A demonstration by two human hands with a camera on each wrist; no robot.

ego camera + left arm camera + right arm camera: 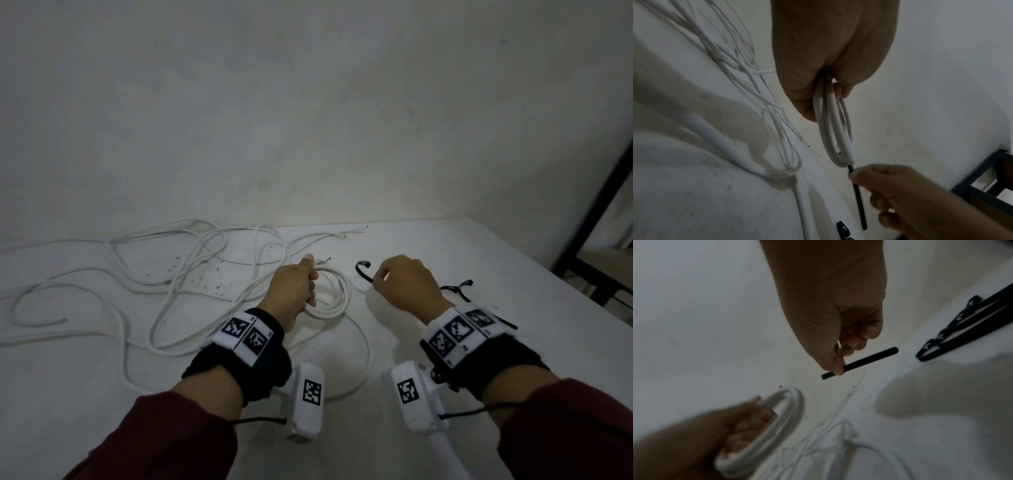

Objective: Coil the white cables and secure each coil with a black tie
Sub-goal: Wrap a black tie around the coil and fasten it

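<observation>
My left hand (pixel 301 284) grips a small coil of white cable (pixel 337 298), held just above the white table; the same coil (pixel 835 129) hangs from the curled fingers in the left wrist view. One loose strand runs from it in a wide loop toward me. My right hand (pixel 400 281) pinches a black tie (pixel 363 270) between thumb and fingertips, a short way right of the coil. The tie (pixel 861 362) sticks out straight on both sides of the pinch in the right wrist view, with the coil (pixel 785 417) below left.
Several loose white cables (pixel 178 274) sprawl over the left and back of the table (pixel 479 260). More black ties (pixel 457 289) lie behind my right wrist. A dark metal frame (pixel 592 212) stands beyond the table's right edge. A pale wall rises behind.
</observation>
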